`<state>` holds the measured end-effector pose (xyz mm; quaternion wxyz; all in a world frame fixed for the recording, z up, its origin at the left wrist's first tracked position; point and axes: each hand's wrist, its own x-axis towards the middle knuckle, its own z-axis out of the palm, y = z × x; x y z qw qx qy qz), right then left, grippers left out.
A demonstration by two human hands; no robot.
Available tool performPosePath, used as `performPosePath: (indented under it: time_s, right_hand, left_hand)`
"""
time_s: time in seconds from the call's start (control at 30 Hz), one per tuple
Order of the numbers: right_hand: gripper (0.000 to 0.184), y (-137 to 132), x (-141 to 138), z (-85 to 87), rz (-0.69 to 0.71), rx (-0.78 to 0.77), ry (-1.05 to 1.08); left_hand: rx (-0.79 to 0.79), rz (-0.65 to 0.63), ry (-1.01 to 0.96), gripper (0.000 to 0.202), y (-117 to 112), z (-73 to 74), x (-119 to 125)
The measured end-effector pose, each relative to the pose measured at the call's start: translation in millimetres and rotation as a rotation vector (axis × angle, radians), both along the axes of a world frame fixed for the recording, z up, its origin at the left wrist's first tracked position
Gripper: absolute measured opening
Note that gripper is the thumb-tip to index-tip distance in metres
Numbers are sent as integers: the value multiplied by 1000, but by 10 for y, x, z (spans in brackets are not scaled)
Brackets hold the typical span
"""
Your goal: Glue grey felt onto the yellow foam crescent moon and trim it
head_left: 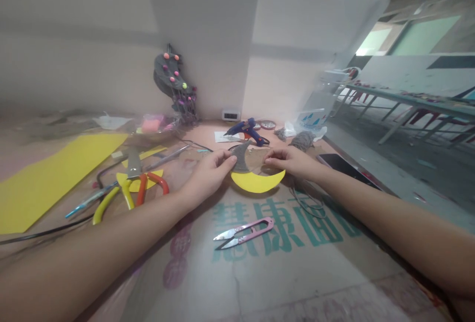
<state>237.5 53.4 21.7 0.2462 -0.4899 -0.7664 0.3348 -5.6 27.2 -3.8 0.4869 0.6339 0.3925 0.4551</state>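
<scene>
My left hand (217, 166) pinches the grey end of a crescent between thumb and fingers. Grey yarn (242, 156) covers the crescent's upper left part, while its lower curve is bare yellow card (258, 182). Close to the crescent's right tip, my right hand (287, 161) has its thumb and fingers pressed together on what looks like a thin strand of the yarn; the strand is hard to make out there. Loose grey yarn loops (309, 206) lie below this hand. Nearer to me, pink-handled thread snips (247, 233) lie on the table with their blades apart.
Yellow- and red-handled pliers (134, 176), a blue pen (87, 201) and a yellow sheet (63, 173) lie left. A blue glue gun (247, 130) and a yarn ball (302, 140) are behind the hands. A phone (347, 169) lies right. A decorated grey crescent (166, 75) stands at the back.
</scene>
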Motion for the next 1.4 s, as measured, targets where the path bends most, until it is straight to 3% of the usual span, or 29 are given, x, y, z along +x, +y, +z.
performPosePath:
  time_s: [0.13,0.33,0.4,0.5,0.63,0.73,0.9,1.13,1.4]
  right_hand:
    - [31,-8,-2,0,-66,143,-53]
    - [27,-91,-45,69,64,532,-157]
    - [29,-152,-92,102,23,434,-54]
    - [32,-257,-196,99,12,88,168]
    - [41,-334,-315,-37,84,-249,508]
    - [41,-323,-342,-136,74,-417,566]
    - [27,-288,-341,-148,-37,-433,610]
    - [26,-309,-359,-150,-95,-426,629]
    - [29,-290,-402,-97,-117,-341,390]
  left_hand:
    - [15,-27,-4,24,5,-7,-8]
    - [57,16,43,26,34,-28,-21]
    - [61,21,57,26,32,-24,-25]
    - [73,22,51,26,23,-20,-26]
    - [88,13,51,27,16,-23,-19]
    - [81,1,43,26,15,-19,-11]
    - [44,-44,-1,27,12,-23,-4]
    - [8,-82,-4,26,-17,8,9]
    - [29,-80,131,29,-44,25,2]
